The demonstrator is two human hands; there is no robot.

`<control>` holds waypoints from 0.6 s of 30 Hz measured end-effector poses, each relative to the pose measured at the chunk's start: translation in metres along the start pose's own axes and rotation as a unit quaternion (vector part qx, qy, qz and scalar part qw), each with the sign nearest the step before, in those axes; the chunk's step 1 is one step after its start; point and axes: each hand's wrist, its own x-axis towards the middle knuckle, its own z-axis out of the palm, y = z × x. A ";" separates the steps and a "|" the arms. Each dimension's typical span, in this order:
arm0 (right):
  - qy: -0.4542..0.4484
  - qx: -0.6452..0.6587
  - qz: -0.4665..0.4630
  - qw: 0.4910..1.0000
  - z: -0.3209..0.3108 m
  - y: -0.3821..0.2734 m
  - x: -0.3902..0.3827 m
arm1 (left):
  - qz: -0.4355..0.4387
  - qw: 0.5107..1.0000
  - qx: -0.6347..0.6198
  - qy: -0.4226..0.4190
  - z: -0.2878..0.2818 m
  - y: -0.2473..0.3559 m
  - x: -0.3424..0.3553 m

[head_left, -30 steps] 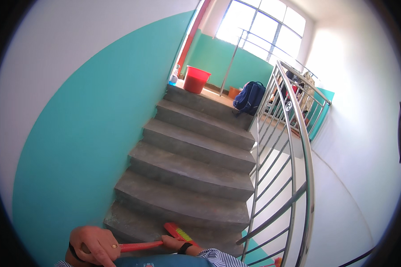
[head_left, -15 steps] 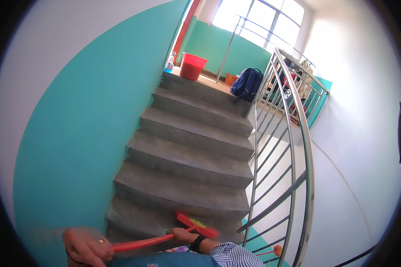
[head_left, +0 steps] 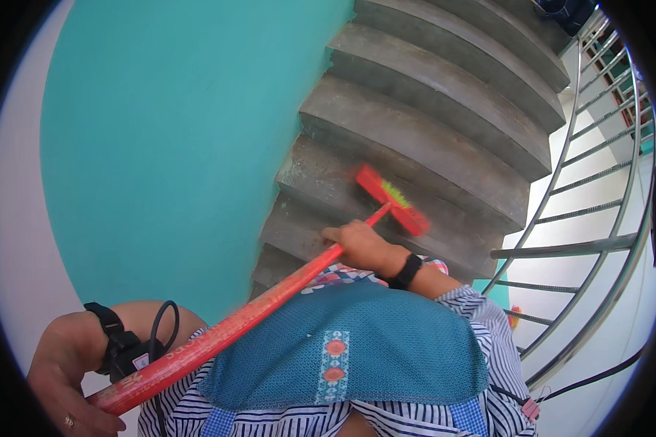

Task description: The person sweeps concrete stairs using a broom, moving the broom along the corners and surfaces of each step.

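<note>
Both hands' grip closed on the red broom [head_left: 284,288] — left hand [head_left: 62,375], right hand [head_left: 361,244] — grey stairs [head_left: 430,116] ahead, metal railing [head_left: 598,218] beside

You stand at the foot of grey concrete stairs [head_left: 430,95] that climb away toward the upper right. The treads look worn and dusty — darker along their front edges. On a lower step [head_left: 321,171] rests the red brush head [head_left: 391,198] of a broom, its bristles touching the tread — nothing more shows on the steps.
</note>
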 end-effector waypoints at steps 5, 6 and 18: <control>0.058 -0.025 0.044 0.997 0.000 0.078 -0.029 | 0.022 0.988 -0.009 0.152 -0.025 -0.128 0.038; 0.054 -0.025 0.022 0.998 0.007 0.086 -0.018 | 0.019 0.988 0.007 0.151 -0.022 -0.125 0.036; 0.193 -0.024 -0.035 0.980 0.021 0.027 0.100 | 0.016 0.972 0.146 0.183 0.015 -0.050 0.024</control>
